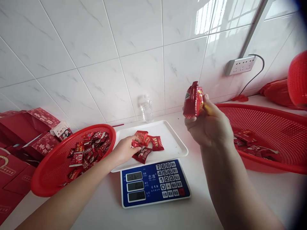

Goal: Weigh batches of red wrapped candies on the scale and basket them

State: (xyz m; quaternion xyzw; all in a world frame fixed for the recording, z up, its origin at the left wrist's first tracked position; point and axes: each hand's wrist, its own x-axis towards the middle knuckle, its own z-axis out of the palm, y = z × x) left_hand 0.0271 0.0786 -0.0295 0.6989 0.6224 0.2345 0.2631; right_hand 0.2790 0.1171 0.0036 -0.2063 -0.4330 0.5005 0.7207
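My left hand [126,149] reaches over the white tray of a weighing scale [170,140], its fingers closed on a small red candy packet [135,144]. Several more red packets [157,143] lie on the tray around those fingertips. Raised to the right, well above the tray, my right hand [211,123] grips several red candy packets [192,100] bunched together; a bit of yellow shows among them. The scale's blue keypad panel [155,183] faces me, with three small displays on its left.
A red mesh basket [39,179] full of small packets stands at left, beside red gift boxes [16,172]. Another red basket [266,111] at right holds packets. A clear plastic bottle [146,108] stands behind the tray. A power strip [241,65] is on the tiled wall.
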